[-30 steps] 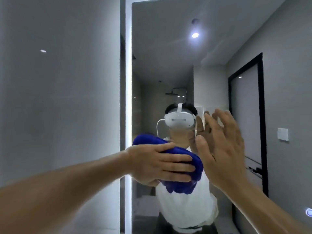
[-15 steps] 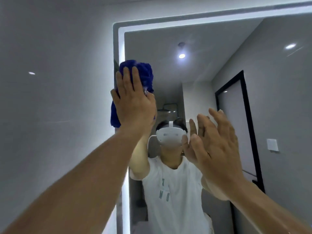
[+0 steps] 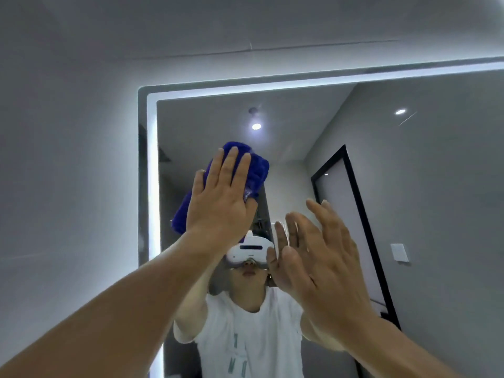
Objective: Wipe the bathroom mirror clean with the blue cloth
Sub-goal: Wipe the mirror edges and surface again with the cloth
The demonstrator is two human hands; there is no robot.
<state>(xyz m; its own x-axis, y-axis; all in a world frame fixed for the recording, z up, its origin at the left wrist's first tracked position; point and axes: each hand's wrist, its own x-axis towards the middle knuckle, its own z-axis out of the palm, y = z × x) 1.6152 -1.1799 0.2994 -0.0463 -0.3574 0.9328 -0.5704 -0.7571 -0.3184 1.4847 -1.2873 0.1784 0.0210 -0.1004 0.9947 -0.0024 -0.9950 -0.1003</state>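
Left hand [image 3: 218, 205] presses the blue cloth [image 3: 253, 170] flat-fingered on the mirror [image 3: 450, 186]; right hand [image 3: 319, 257] spread, empty. Best: firm, overlapping strokes.

Bunched blue cloth [image 3: 257, 170] flat against lit-edged mirror [image 3: 441, 173]

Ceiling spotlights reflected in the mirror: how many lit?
2. One spotlight sits just above the blue cloth; the other spotlight is further right, nearer the top edge of the mirror. Others may be hidden behind the left hand or right hand.
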